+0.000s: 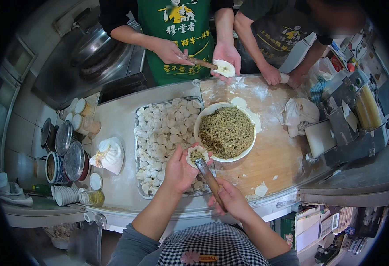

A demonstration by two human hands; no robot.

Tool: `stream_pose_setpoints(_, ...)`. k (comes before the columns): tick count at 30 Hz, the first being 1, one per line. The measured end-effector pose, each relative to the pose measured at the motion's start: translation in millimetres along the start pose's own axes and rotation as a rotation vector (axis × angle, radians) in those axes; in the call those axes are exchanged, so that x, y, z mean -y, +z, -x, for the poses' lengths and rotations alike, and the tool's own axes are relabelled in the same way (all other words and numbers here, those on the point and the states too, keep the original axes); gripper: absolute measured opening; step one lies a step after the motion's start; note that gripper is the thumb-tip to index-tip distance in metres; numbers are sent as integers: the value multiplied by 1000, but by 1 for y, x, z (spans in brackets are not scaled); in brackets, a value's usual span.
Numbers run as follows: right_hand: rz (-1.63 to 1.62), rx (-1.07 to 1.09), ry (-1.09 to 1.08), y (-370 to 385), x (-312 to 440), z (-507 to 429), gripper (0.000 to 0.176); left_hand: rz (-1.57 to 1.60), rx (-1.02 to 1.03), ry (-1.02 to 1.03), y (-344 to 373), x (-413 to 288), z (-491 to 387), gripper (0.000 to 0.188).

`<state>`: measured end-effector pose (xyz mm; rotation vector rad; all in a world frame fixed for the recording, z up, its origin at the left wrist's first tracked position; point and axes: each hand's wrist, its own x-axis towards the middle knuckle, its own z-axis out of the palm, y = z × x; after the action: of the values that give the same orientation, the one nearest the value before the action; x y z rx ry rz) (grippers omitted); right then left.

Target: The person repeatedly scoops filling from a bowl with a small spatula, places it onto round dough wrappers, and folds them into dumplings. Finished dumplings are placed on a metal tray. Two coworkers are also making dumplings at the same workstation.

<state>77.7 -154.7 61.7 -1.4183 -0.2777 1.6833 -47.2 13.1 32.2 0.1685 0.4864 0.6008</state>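
Note:
A round dough wrapper (197, 155) with green-brown filling lies on the palm of my left hand (182, 169), over the edge of a metal tray (136, 133) full of folded dumplings (167, 124). My right hand (229, 198) grips a wooden filling spatula (211, 183), its tip touching the filling in the wrapper. Just beyond my hands stands a white bowl (198, 124) heaped with chopped filling (227, 131). Flat wrappers (239, 102) lie partly behind and beside the bowl.
Across the table, a co-worker in a green apron holds a wrapper (224, 68) and stick (202, 62); another's hands grip a pale roll (284, 78). A machine (344, 123) and white cloth (300, 113) stand right. Left are jars (84, 107), lidded pots (74, 161) and a tied bag (109, 156).

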Motion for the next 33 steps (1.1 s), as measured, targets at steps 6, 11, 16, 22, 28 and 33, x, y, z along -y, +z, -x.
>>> stream_pose_setpoints(6, 1106, -562, -988, -6, 0, -5, 29, -138, 117, -172, -1, 30, 14, 42)
stream_pose_setpoints(11, 809, -543, -951, -20, -1, -4, 16, -499, 120, -199, 9, 63, 43, 34)
stream_pose_setpoints(16, 667, -648, -941, -16, -5, 2, 14, -630, 83, -135, 18, 72, 51, 32)
stream_pose_setpoints(22, 791, -570, -1088, -14, 2, 2, 11, -463, 47, -186, 28, 74, 53, 28)
stream_pose_setpoints(28, 491, -366, -820, -3, -8, 7, 43, -761, 139, -91, 27, 84, 60, 31)
stream_pose_setpoints(33, 645, -468, -919, 3, -12, 3, 43, -1099, 51, 169, 21, 102, 67, 31)
